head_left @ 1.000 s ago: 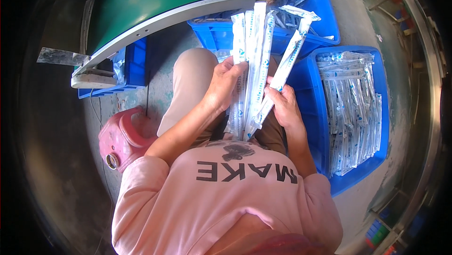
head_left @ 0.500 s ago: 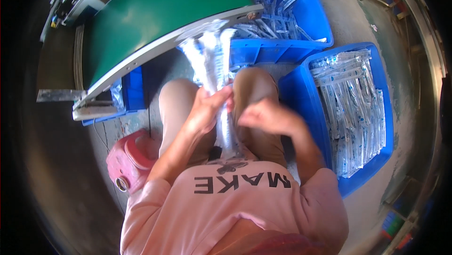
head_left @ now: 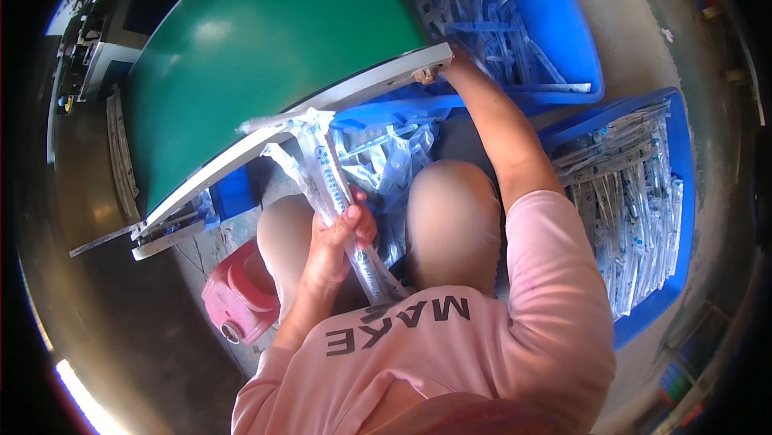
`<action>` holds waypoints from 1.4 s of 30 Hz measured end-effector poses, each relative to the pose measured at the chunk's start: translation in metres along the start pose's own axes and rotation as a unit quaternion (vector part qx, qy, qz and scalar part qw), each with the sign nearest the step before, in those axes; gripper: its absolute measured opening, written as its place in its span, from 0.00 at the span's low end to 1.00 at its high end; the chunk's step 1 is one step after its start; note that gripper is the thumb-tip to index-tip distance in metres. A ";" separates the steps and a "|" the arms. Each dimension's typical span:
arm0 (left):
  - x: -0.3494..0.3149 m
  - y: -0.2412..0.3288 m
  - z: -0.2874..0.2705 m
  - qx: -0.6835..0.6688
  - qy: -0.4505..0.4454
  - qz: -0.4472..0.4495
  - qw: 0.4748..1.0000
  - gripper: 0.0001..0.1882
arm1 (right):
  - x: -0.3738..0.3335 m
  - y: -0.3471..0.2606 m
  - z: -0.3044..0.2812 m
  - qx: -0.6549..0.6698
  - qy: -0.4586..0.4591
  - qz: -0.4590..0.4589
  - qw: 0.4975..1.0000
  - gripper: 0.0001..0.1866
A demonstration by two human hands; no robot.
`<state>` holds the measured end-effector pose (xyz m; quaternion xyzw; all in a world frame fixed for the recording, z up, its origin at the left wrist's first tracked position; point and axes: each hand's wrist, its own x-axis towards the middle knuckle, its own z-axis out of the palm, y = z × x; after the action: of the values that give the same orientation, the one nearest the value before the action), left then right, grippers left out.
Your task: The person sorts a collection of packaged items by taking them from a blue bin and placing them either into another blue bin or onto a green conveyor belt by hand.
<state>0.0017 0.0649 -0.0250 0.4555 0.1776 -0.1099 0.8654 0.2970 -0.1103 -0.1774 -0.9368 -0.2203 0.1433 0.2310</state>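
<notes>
Nearest us, below the knees of our tan trousers (head_left: 454,206), the pink shirt (head_left: 450,338) meets the lower end of a bundle of wrapped packets (head_left: 326,174). Our left hand (head_left: 344,230) curls round it below the middle, thumb across the front, fingers wrapped behind; the upper ends fan out and reach the belt table's pale frame (head_left: 362,85). We judge the packets light, the film slick and crinkly, the long pieces inside fairly stiff; a loose grip would likely let some slide, so we should take hold round the middle, firmly without crushing. Between our knees lie loose packets (head_left: 394,170), and left of them stands a pink stool (head_left: 237,290). On our right, a blue bin (head_left: 685,194) holds packets in close rows. Farther off, past the green belt (head_left: 281,33), our right hand (head_left: 458,61) reaches toward another blue bin (head_left: 575,41) of jumbled packets; the frame's end hides its fingers, so we cannot tell whether they grip anything.
</notes>
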 end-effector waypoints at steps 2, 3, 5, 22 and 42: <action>0.006 -0.002 0.007 0.014 0.003 -0.018 1.000 0.19 | 0.026 0.032 0.031 0.116 -0.055 -0.013 0.992 0.14; 0.009 -0.003 0.007 0.015 0.006 -0.020 1.000 0.19 | 0.026 0.039 0.028 0.119 -0.057 -0.012 0.991 0.14; 0.005 -0.001 0.004 0.026 0.018 -0.025 0.999 0.19 | 0.000 -0.008 -0.034 0.034 -0.126 0.048 0.990 0.11; 0.005 -0.023 0.017 -0.037 -0.083 -0.074 0.993 0.15 | -0.066 -0.033 -0.087 -0.146 0.016 0.077 0.986 0.10; -0.020 0.021 0.047 0.211 -0.159 -0.074 0.962 0.26 | -0.282 -0.110 -0.119 0.355 -0.142 -0.170 0.908 0.07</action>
<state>0.0009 0.0384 0.0231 0.5897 0.0438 -0.2792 0.7566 0.0602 -0.2012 0.0259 -0.7114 -0.3410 0.3019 0.5352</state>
